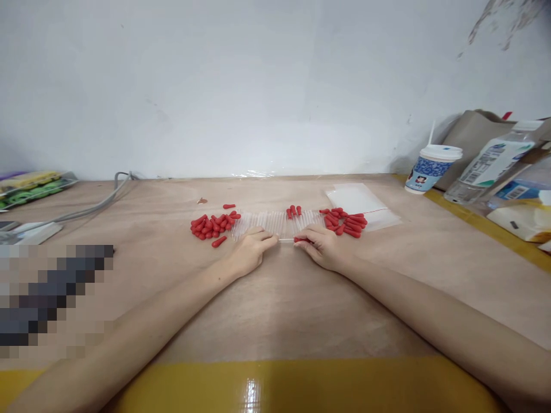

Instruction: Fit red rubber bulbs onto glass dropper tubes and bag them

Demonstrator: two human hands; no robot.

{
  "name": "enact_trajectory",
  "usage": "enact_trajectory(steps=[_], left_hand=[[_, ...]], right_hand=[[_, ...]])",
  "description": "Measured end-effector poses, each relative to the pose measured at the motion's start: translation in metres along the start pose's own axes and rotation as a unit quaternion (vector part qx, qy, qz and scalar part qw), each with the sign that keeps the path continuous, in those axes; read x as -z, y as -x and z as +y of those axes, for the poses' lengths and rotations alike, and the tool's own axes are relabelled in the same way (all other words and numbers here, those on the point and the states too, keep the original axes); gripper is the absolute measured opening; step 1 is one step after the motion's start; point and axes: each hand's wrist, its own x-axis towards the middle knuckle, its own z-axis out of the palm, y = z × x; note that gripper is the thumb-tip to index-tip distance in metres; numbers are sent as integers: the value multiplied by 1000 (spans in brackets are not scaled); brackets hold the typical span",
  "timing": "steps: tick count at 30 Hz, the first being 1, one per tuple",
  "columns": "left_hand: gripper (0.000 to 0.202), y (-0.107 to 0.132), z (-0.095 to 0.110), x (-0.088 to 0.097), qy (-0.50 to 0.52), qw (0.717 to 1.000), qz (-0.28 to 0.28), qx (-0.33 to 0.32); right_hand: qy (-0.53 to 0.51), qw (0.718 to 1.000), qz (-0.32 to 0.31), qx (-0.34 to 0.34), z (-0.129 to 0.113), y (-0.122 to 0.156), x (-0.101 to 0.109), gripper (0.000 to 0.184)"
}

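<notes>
My left hand (253, 248) is closed on one end of a clear glass dropper tube (286, 240), which lies level between my hands. At the tube's other end, my right hand (322, 245) pinches a red rubber bulb (302, 240), mostly covered by the fingers. Whether the tube sits inside the bulb I cannot tell. Just behind my hands lies a row of clear glass tubes (269, 221), side by side. Three of them carry red bulbs (294, 211) at their far ends. Piles of loose red bulbs flank the row, one on the left (210, 225) and one on the right (346, 221).
A white plastic sheet (359, 201) lies behind the right pile. Farther right stand a paper cup (433, 167) with a straw and a tilted bottle (495, 163). On the left are a grey cable (94, 206) and a tray of green and yellow things (34, 189). Yellow tape (301, 384) edges the table.
</notes>
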Motion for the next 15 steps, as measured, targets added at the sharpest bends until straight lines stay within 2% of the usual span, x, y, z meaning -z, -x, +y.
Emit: enact_trajectory(steps=[3, 6, 11, 15], left_hand=[[39, 0, 1, 1, -15, 1000, -14, 1], [38, 2, 1, -1, 0, 1000, -1, 7], [24, 3, 0, -3, 52, 995, 55, 70], [21, 1, 1, -1, 60, 992, 44, 101]], right_hand=[[37, 999, -10, 26, 2, 2, -2, 19], [55, 998, -16, 36, 4, 3, -3, 19], [45, 999, -12, 2, 7, 0, 3, 16], [16, 1000, 5, -22, 9, 0, 7, 12]])
